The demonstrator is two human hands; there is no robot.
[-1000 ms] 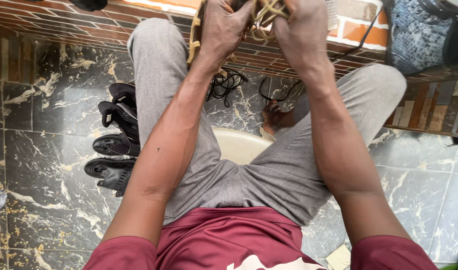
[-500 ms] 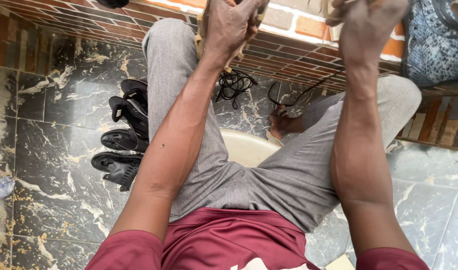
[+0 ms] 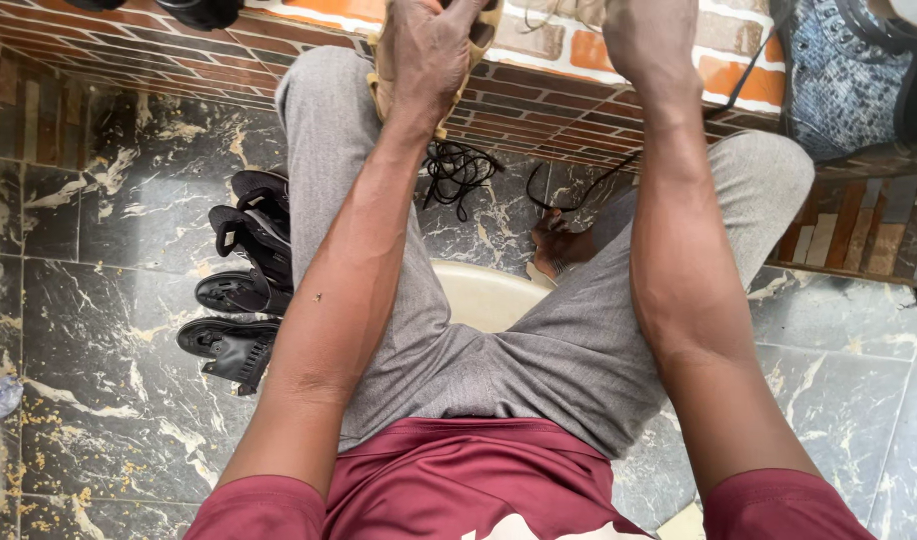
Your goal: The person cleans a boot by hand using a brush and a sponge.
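The tan, thick-soled shoe [image 3: 404, 85] is held clamped in the left hand [image 3: 429, 45] at the top edge, over the left knee. The right hand [image 3: 644, 35], drawn well out to the side half a second earlier, is now brought back nearer; its grip cannot be told. Pale laces [image 3: 564, 12] show between the hands.

Left of left thigh: pile of black sandals [image 3: 241, 280] blocks floor. Between knees: tangled black cord [image 3: 459, 170] and bare foot [image 3: 559, 245] crowd gap below brick ledge [image 3: 579, 85]. Blue patterned shoe [image 3: 839, 75] occupies ledge right. Marble floor [image 3: 99, 400] lower left open.
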